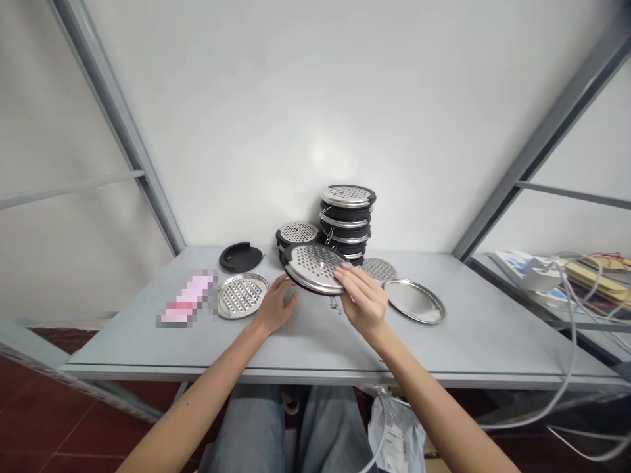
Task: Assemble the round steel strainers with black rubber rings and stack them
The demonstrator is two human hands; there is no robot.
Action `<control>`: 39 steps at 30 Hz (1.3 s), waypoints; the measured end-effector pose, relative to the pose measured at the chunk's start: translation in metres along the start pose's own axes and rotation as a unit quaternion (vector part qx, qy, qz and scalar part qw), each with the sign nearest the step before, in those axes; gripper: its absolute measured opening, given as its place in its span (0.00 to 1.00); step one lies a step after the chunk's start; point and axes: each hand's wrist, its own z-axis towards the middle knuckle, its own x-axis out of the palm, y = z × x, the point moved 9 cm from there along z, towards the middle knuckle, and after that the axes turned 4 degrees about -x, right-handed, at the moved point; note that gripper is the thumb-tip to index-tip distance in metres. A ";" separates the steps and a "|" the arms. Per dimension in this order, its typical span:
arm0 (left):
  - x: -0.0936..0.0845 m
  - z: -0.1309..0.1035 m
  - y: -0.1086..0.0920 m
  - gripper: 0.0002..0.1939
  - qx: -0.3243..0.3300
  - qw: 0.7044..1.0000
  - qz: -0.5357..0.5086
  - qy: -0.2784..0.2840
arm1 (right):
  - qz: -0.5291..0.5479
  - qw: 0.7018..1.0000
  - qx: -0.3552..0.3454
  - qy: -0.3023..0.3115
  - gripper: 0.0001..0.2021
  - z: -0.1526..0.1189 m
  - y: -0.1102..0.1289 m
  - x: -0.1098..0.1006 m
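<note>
My right hand [363, 299] grips a round metal grater [315, 264] by its right edge, fingers on top, holding it tilted above the table. This grater has a perforated steel face and a black rim piece at its left, and a small wire clip [335, 303] dangles below. Close under its left edge is my left hand [277, 305], thumb spread from the fingers; whether the fingertips touch the rim is hidden. Left of that hand lies a loose steel grater disc [242, 295], with a black round holder [240, 257] behind it. A plain steel round plate [415, 301] rests at right.
Behind the hands stands a tall stack of round graters [348, 226], beside a shorter stack [297, 233]. Another grater disc [378, 269] lies right of them. A blurred pink item [190, 297] sits at left. Cables [572, 328] and boxes [547, 282] occupy the right shelf.
</note>
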 end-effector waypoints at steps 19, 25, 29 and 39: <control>0.003 -0.004 -0.004 0.08 -0.001 0.999 -0.007 0.040 | -0.234 0.961 -0.037 0.146 0.19 0.076 -0.054 0.152; 0.004 -0.004 -0.002 0.08 0.000 0.999 -0.020 0.045 | -0.241 0.943 -0.018 0.229 0.20 0.080 -0.055 0.167; 0.003 -0.004 -0.001 0.08 -0.004 0.999 -0.018 0.038 | -0.225 0.921 0.007 0.318 0.17 0.084 -0.058 0.171; 0.004 -0.003 0.003 0.08 -0.015 0.999 -0.005 0.036 | -0.138 0.927 -0.017 0.350 0.28 0.068 -0.046 0.161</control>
